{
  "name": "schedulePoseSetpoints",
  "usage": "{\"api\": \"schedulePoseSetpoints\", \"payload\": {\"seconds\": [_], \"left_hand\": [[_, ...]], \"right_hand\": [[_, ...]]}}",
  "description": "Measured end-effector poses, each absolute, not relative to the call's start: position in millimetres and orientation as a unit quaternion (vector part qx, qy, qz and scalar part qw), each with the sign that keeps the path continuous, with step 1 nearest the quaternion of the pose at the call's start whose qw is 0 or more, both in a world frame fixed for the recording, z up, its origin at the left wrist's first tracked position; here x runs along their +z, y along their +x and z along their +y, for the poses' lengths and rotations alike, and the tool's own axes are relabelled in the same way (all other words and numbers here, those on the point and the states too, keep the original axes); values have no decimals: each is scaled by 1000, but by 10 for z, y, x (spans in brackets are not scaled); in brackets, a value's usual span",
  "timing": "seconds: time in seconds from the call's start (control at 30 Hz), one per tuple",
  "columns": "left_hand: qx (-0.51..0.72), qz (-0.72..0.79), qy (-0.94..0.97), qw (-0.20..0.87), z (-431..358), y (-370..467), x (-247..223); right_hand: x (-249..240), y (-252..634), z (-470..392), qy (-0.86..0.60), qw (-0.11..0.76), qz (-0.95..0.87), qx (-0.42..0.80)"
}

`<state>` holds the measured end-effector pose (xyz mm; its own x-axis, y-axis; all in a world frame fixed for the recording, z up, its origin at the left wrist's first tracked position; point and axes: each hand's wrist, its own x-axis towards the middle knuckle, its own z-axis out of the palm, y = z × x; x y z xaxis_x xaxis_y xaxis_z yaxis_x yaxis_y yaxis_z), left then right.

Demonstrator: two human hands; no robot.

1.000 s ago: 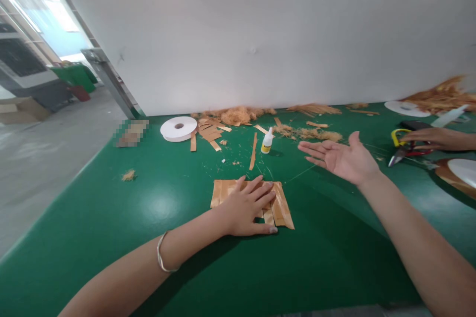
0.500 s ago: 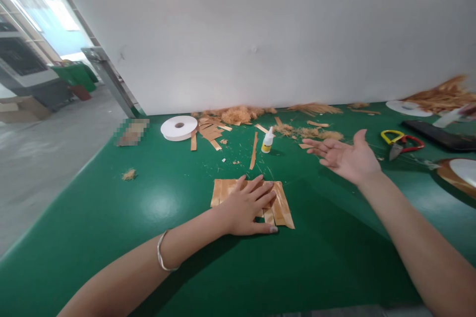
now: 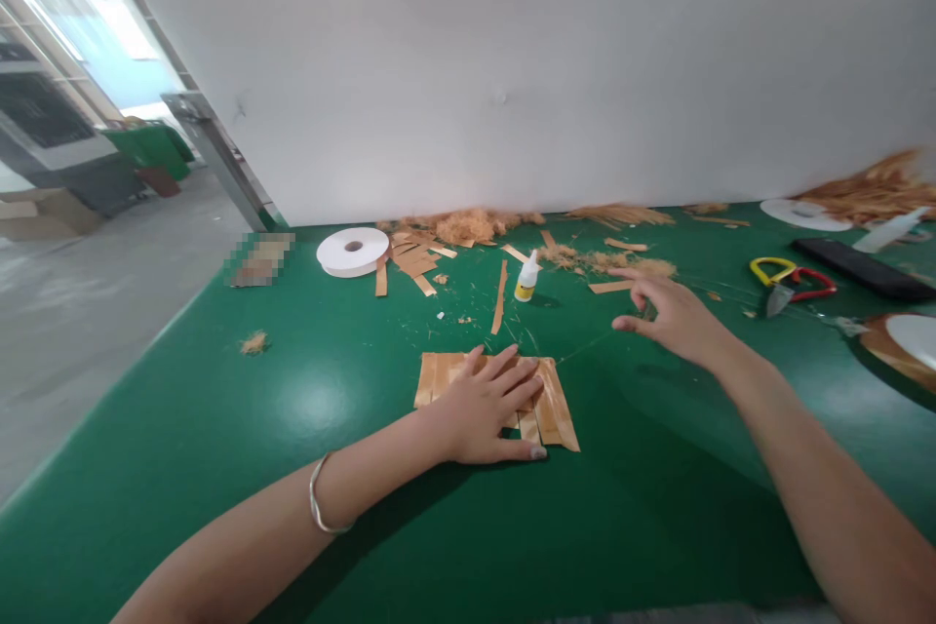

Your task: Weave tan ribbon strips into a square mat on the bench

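Pressing flat with spread fingers, the left hand (image 3: 487, 409) covers tan strips (image 3: 557, 414) on the green desk (image 3: 314, 526); the right hand (image 3: 677, 317), fingers curled partly open, hovers right of the glue bottle (image 3: 526, 279).

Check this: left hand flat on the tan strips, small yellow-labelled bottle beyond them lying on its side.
Not quite: the head view shows the small yellow-labelled bottle standing upright, not lying down. The left hand is flat on the tan strips.
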<state>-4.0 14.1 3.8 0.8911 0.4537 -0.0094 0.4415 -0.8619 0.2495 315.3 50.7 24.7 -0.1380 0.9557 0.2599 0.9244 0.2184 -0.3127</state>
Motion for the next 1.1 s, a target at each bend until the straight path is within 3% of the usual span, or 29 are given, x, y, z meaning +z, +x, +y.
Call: {"api": "schedulePoseSetpoints", "payload": {"seconds": [0.3,0.67,0.77,0.87,1.0,1.1], "left_hand": [[25,233,964,128,141,-34,43],[11,239,962,133,137,-38,58],[15,240,961,136,135,-42,63],[20,239,961,136,135,-44,61],[21,237,961,138,141,-46,57],[18,238,961,140,140,-45,56]], "right_hand": [[142,3187,512,-585,153,-792,-80],[157,3085,494,-621,224,-743,-111],[122,3074,531,-651,266,-710,-27],[97,3058,567,-640,330,-680,139],[138,2978,549,-531,438,-596,413],[215,2901,499,-423,472,-517,576]]}}
